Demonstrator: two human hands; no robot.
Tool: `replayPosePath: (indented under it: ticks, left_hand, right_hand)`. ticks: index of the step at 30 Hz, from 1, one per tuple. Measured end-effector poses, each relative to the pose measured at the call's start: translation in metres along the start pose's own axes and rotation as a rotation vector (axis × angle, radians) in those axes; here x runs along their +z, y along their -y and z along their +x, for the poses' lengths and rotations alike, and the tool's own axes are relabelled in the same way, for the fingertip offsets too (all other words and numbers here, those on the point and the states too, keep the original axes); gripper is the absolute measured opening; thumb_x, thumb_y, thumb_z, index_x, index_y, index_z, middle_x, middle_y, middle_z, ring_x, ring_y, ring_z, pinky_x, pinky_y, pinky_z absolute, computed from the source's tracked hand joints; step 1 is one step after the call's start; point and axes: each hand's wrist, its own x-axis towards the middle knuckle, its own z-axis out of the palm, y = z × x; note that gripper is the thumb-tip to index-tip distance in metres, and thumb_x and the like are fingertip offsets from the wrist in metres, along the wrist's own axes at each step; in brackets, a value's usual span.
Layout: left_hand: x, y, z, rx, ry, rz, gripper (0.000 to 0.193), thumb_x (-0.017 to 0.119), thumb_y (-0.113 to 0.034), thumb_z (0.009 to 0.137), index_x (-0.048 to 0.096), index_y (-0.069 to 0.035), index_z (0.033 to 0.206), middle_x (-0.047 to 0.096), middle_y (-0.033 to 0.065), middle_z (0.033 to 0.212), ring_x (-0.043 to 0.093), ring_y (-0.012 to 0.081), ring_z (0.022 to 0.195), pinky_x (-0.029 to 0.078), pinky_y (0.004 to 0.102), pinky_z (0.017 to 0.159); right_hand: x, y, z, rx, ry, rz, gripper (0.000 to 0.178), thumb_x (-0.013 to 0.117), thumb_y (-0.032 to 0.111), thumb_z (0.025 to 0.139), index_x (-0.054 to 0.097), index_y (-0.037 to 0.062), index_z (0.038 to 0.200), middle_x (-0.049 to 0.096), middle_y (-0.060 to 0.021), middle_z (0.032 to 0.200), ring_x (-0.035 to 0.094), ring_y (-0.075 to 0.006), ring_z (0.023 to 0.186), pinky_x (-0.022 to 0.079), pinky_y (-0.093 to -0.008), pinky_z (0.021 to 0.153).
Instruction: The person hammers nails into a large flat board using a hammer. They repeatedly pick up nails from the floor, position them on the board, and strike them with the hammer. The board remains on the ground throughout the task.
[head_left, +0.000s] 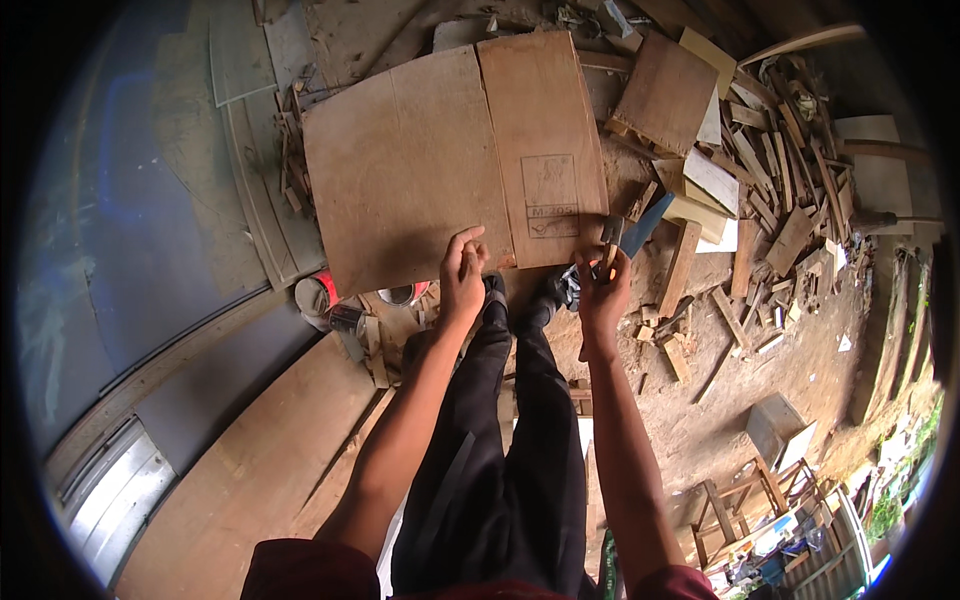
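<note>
Two plywood panels lie side by side before me: a wider plain panel (400, 165) on the left and a narrower one (540, 110) with a dark printed stamp on the right. A thin dark seam runs between them. Above the near edge of the wider panel is my left hand (464, 268), its fingers curled and pressed together; whatever they pinch is too small to make out. My right hand (605, 295) grips a hammer (611, 232) by its handle, with the dark head up, beside the near right corner of the stamped panel.
A flat blue pointed piece (648, 222) shows just beyond the hammer. Wood offcuts (775, 165) are heaped on the right. Red-rimmed cans (318, 292) stand by the panel's near left corner. A long plywood sheet (240, 450) lies lower left, and a wooden frame (735, 510) lower right.
</note>
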Motion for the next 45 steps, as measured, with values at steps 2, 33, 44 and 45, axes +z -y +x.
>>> replayPosePath:
  ticks: [2, 33, 44, 45]
  left_hand:
    - [0.003, -0.010, -0.011, -0.071, 0.088, 0.018, 0.034, 0.046, -0.011, 0.106, 0.047, 0.001, 0.138, 0.069, 0.0088, 0.111, 0.063, 0.0153, 0.106, 0.050, 0.0255, 0.095]
    - [0.094, -0.002, 0.032, 0.670, 0.385, 0.399, 0.013, 0.071, -0.016, 0.091, 0.075, -0.004, 0.094, 0.075, 0.0085, 0.093, 0.070, 0.0239, 0.085, 0.053, 0.0340, 0.076]
    - [0.104, 0.016, 0.034, 0.778, 0.338, 0.588, 0.016, 0.072, -0.029, 0.089, 0.076, -0.014, 0.089, 0.071, -0.0011, 0.088, 0.064, 0.0181, 0.092, 0.043, 0.0371, 0.085]
    - [0.102, 0.017, 0.035, 0.788, 0.332, 0.592, 0.015, 0.072, -0.029, 0.089, 0.076, -0.014, 0.089, 0.071, -0.0013, 0.088, 0.064, 0.0184, 0.092, 0.043, 0.0374, 0.085]
  right_hand:
    - [0.000, 0.003, 0.001, 0.008, 0.008, 0.015, 0.050, 0.084, 0.024, 0.082, 0.060, 0.0008, 0.119, 0.068, -0.0129, 0.096, 0.065, -0.0224, 0.085, 0.052, -0.0346, 0.077]
    - [-0.010, -0.022, 0.002, 0.432, 0.052, 0.311, 0.050, 0.084, 0.038, 0.082, 0.062, -0.0023, 0.100, 0.057, -0.0029, 0.080, 0.052, -0.0116, 0.072, 0.045, -0.0284, 0.063]
    - [-0.020, -0.002, -0.062, 0.504, -0.110, 0.428, 0.031, 0.072, 0.029, 0.094, 0.059, 0.0010, 0.097, 0.056, -0.0012, 0.079, 0.050, -0.0095, 0.071, 0.042, -0.0274, 0.062]
    - [-0.020, 0.001, -0.071, 0.501, -0.124, 0.410, 0.031, 0.072, 0.028, 0.094, 0.060, 0.0005, 0.099, 0.056, -0.0014, 0.080, 0.050, -0.0099, 0.071, 0.042, -0.0279, 0.064]
